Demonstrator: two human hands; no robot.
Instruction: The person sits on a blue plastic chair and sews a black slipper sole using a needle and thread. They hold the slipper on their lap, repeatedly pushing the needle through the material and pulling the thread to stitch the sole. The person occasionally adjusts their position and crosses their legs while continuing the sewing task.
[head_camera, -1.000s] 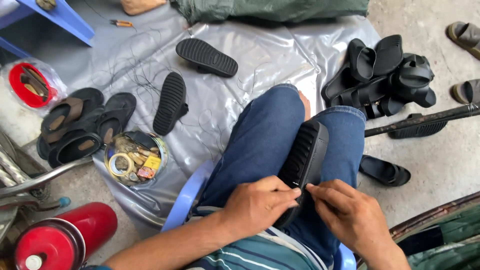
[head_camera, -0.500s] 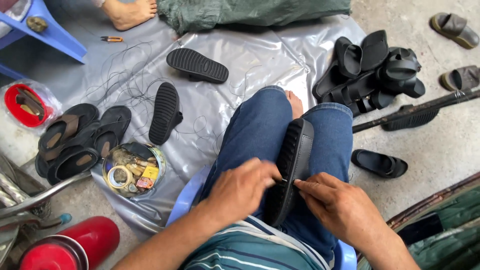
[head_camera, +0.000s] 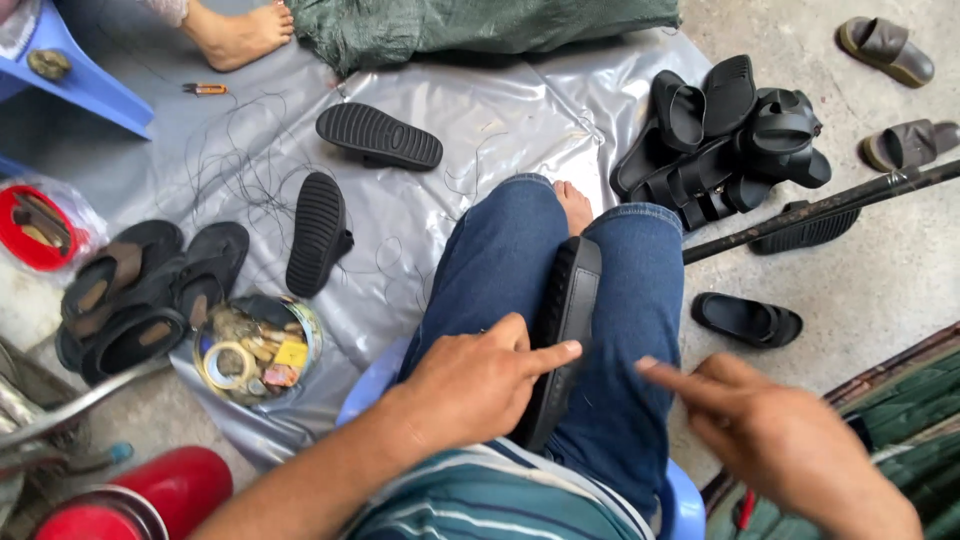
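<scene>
A black sandal (head_camera: 565, 330) stood on its edge between the person's knees, squeezed by the blue jeans (head_camera: 500, 280). The left hand (head_camera: 475, 385) pressed on the sandal, fingers bent around its side and one finger pointing across it. The right hand (head_camera: 780, 440) was off the sandal, just beside it, fingers loose and apart, holding nothing I could see. This sandal looked part way worked on. Two more black sandals (head_camera: 345, 180) lay sole up on the grey sheet (head_camera: 470, 110) among loose threads, and a pile of black sandals (head_camera: 725, 130) sat nearby
</scene>
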